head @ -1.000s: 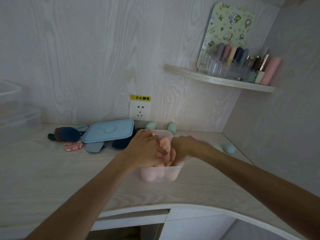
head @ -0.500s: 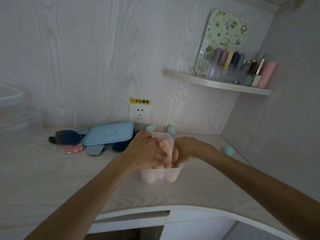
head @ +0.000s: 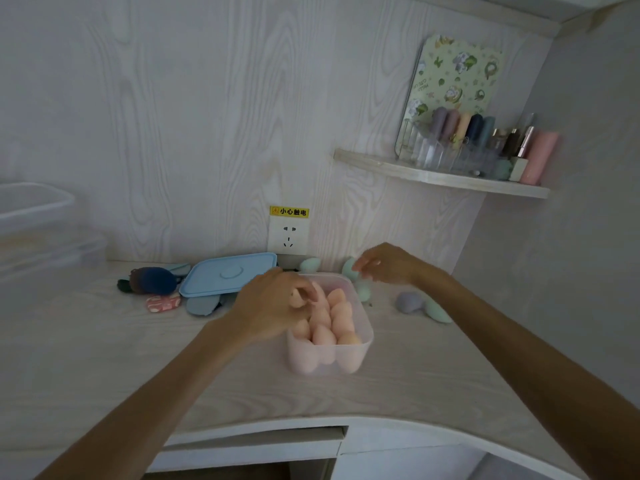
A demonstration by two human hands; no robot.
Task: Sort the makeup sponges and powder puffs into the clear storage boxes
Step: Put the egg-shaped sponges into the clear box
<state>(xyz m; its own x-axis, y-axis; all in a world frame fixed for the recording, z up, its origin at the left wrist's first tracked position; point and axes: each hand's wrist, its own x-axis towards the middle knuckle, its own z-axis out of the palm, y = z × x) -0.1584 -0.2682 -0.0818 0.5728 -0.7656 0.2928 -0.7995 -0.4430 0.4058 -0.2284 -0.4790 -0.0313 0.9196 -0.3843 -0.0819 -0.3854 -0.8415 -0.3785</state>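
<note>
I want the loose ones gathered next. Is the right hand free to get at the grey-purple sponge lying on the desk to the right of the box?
Probably yes. The right hand hovers behind the clear box at a mint sponge, and the grey-purple sponge lies on open desk just under that forearm, with nothing covering it.

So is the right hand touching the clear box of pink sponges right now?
Apart. In the head view the right hand hovers behind the clear box, by a mint sponge, with bare desk showing between hand and rim.
</note>
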